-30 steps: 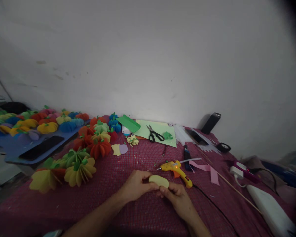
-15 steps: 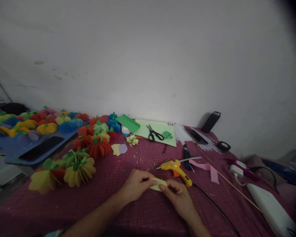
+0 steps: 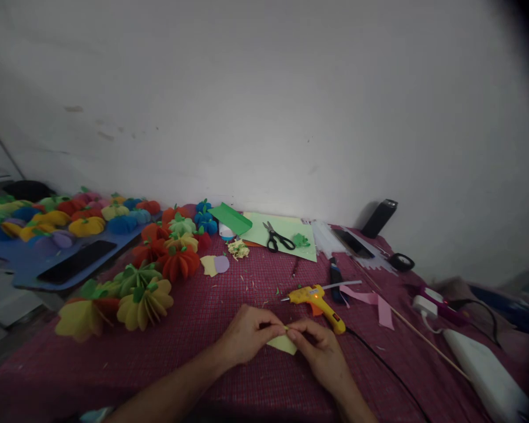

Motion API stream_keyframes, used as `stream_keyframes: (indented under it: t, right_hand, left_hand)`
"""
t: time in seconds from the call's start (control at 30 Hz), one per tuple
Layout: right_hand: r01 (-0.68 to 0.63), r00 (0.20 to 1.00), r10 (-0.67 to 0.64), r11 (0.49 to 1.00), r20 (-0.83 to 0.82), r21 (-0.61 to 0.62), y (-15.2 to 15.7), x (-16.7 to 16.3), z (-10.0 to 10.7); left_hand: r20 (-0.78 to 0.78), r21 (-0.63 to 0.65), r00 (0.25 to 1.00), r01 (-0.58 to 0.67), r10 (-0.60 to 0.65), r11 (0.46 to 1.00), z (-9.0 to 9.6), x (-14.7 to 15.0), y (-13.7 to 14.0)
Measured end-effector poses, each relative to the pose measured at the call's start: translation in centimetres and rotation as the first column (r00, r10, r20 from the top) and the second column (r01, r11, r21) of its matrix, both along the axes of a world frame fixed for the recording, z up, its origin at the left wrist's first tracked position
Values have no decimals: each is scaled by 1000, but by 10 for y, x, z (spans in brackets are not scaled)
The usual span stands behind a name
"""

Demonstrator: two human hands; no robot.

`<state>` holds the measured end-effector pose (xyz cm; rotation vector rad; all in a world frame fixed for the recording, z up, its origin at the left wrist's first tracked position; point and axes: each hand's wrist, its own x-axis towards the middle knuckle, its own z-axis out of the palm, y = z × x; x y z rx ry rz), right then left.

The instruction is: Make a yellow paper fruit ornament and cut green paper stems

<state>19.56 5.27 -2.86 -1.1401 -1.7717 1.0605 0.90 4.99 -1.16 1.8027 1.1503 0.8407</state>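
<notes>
"In the head view, what do your hands have?"

"Your left hand (image 3: 247, 336) and right hand (image 3: 321, 354) both pinch the yellow paper (image 3: 284, 344), thumbs and fingers closed. It's over the red cloth (image 3: 240, 390), near the glue gun (image 3: 316, 298)."

"Which step are you on?"

"Looks like folding. Next you'd need to press firmly and keep the edges even."

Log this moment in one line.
left hand: pinching yellow paper | right hand: pinching same yellow paper | glue gun: lying on tablecloth

Two hands (image 3: 245, 336) (image 3: 325, 357) — one glue gun (image 3: 316, 299), one pair of scissors (image 3: 273, 234).
</notes>
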Motion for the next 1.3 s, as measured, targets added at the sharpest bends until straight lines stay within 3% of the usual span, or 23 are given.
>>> stream_keyframes:
  t: [0.5, 0.63, 0.77, 0.87, 0.97, 1.13, 1.3]
  right_hand:
    - [-13, 1000, 13, 999, 9, 47, -1, 0, 2]
    - [46, 999, -48, 994, 12, 98, 0, 0, 0]
    - [93, 993, -89, 994, -75, 60, 4, -2, -3]
    - [27, 989, -26, 1000, -145, 7, 6, -3, -1]
    - [-42, 996, 41, 999, -81, -16, 4, -3, 3]
    - [-6, 1000, 6, 1000, -10, 19, -1, -3, 6]
    - [-58, 998, 58, 998, -17, 13, -4, -4, 9]
  left_hand:
    - [-20, 77, 1000, 8, -6, 997, 2, 3, -2]
    - [16, 35, 1000, 2, -2, 999, -3, 3, 2]
    - [21, -6, 1000, -4, 4, 1000, -7, 0, 9]
    - [-1, 10, 1000, -28, 28, 1000, -7, -5, 11]
    - [-9, 24, 998, -56, 56, 998, -5, -9, 8]
    - [-18, -1, 999, -43, 43, 999, -3, -15, -3]
    - [-5, -8, 998, -63, 63, 998, -1, -17, -11]
